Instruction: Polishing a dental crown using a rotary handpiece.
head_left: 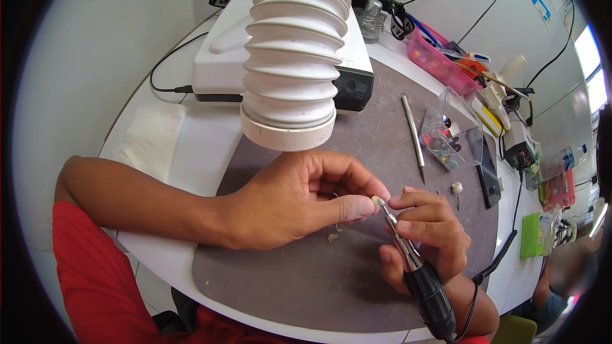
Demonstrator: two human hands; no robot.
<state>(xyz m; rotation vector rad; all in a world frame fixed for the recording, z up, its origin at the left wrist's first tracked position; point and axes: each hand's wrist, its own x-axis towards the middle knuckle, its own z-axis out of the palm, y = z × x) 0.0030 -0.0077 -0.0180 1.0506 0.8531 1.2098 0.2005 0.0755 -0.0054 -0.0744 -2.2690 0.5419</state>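
Observation:
Over the grey mat (268,286), my left hand (287,197) pinches a small cream-white tooth-like piece (377,201) between thumb and forefinger. White dust coats that thumb. My right hand (437,229) grips a black and silver rotary handpiece (430,290) like a pen. The handpiece's tip meets the small piece, though the exact contact is too small to make out. A few crumbs (333,237) lie on the mat beneath my left fingers.
A white corrugated hose (296,57) hangs above my hands, before a white box-shaped machine (220,57). To the right lie a pointed metal tool (413,134), a clear box (446,137) of small bits and a black slab (488,178). A person (554,283) is at far right.

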